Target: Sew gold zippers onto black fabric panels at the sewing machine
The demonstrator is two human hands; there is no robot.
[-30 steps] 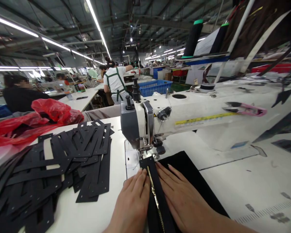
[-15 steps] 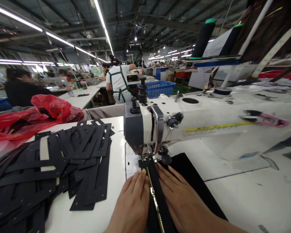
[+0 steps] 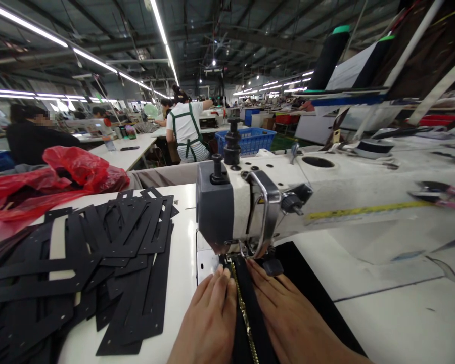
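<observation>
Black fabric with a gold zipper (image 3: pixel 245 318) lies between the left hand (image 3: pixel 211 316) and right hand (image 3: pixel 291 316), their fingers close together, pressed flat beside it; the sewing machine (image 3: pixel 237 202) stands just beyond, black pieces (image 3: pixel 132 263) heaped left on the worktop (image 3: pixel 180 242).

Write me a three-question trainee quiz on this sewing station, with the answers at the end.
1. True or false: the gold zipper runs between the left hand and the right hand.
2. What colour is the measuring strip on the sewing machine? A) red B) yellow C) blue
3. Fill in: the pile of black pieces lies to the ____ of the machine.
Key: 1 true; 2 B; 3 left.
</observation>
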